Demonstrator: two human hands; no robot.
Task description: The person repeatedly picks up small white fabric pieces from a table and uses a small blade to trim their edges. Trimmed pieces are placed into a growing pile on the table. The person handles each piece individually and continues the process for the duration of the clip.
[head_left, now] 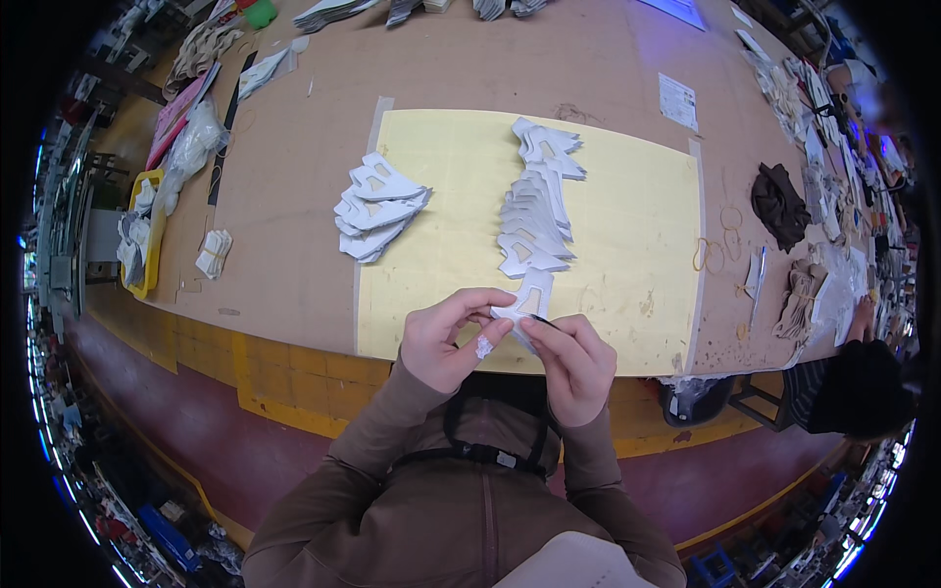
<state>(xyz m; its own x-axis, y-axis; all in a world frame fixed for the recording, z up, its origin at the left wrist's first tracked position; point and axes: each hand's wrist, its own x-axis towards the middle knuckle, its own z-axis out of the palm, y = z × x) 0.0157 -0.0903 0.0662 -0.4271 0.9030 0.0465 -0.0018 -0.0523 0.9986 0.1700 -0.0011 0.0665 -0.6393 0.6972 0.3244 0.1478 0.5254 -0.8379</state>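
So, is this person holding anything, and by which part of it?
A white cut-out piece: the left fingers pinch its left side, the right fingers its near right side. A thin dark thing there is too small to identify.

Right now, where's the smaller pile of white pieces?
In the head view, the smaller pile of white pieces lies on the left part of the yellow sheet, left of the longer row of white pieces and beyond the left hand.
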